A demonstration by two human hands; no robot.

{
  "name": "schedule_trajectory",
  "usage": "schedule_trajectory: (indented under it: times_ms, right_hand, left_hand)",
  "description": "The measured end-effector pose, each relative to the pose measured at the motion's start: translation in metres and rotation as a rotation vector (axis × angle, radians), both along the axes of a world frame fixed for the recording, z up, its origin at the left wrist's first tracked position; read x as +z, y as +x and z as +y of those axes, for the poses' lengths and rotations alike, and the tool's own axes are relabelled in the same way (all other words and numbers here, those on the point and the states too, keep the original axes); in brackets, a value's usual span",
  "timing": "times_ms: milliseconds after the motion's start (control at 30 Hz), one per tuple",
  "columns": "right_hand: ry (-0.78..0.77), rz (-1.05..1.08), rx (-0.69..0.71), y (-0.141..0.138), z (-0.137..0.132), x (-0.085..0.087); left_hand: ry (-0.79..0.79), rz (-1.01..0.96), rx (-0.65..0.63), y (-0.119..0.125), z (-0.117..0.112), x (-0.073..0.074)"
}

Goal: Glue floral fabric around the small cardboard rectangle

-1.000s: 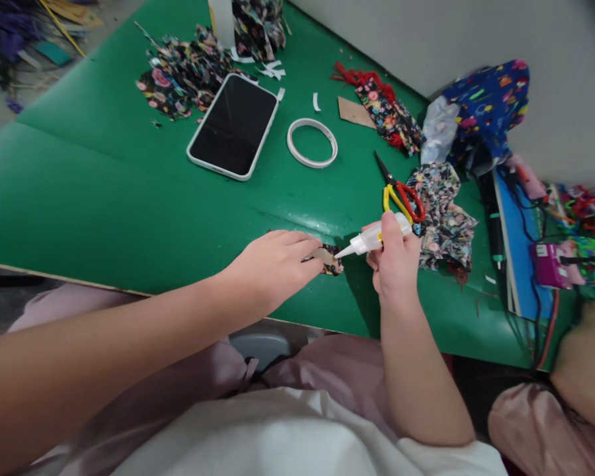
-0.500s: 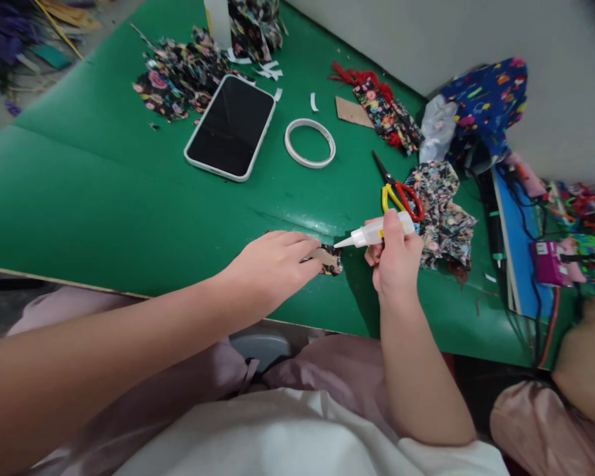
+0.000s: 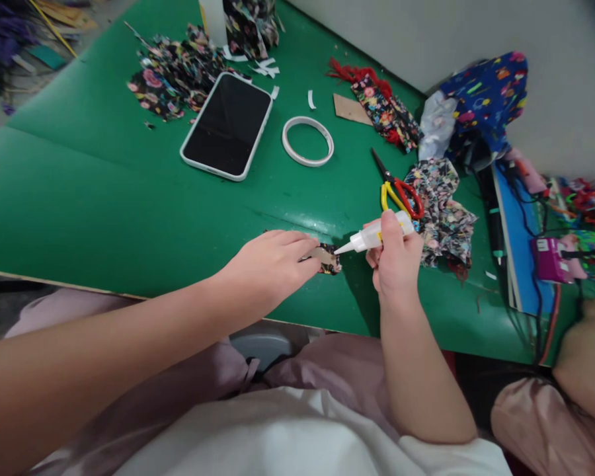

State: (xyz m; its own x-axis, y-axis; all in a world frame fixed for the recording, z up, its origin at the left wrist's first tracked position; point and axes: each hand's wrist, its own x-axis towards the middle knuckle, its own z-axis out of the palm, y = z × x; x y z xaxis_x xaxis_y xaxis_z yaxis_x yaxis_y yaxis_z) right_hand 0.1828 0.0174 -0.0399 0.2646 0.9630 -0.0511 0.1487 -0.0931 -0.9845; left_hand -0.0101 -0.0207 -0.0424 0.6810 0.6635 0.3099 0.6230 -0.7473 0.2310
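My left hand [image 3: 272, 264] lies palm down on the green table [image 3: 104, 198], its fingertips pressing a small piece of floral fabric with a brown card backing [image 3: 327, 259] near the front edge. My right hand [image 3: 395, 261] is closed around a small white glue bottle [image 3: 371, 237], held nearly level. The bottle's nozzle points left and down, its tip just above the right end of the fabric piece. Most of the fabric piece is hidden under my left fingers.
A phone [image 3: 227, 125] lies face up further back, beside a white tape ring [image 3: 308, 141]. Red-and-yellow scissors [image 3: 399, 192] and crumpled floral fabric [image 3: 441, 211] sit right of my hands. Fabric scraps [image 3: 173, 73] lie at the back left. Another person's arm [image 3: 585, 357] shows at the right.
The glue nozzle has dipped slightly toward the fabric piece again after lifting a little. My left hand has stayed on the fabric.
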Motion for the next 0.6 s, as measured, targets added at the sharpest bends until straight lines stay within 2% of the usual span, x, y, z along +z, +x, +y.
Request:
schedule_trajectory:
  times_ms: [200,500,600]
  right_hand:
    - [0.032,-0.016,0.029,0.003,-0.002,-0.001]
    - [0.2,-0.17,0.004,0.002,-0.008,0.002]
    - [0.218,-0.216,0.07,0.002,-0.012,0.006]
  left_hand:
    - [-0.009,0.002,0.006,0.0,0.0,-0.001]
    - [-0.002,0.004,0.002,0.0,0.0,-0.001]
    - [0.009,0.002,-0.008,0.0,0.0,-0.002]
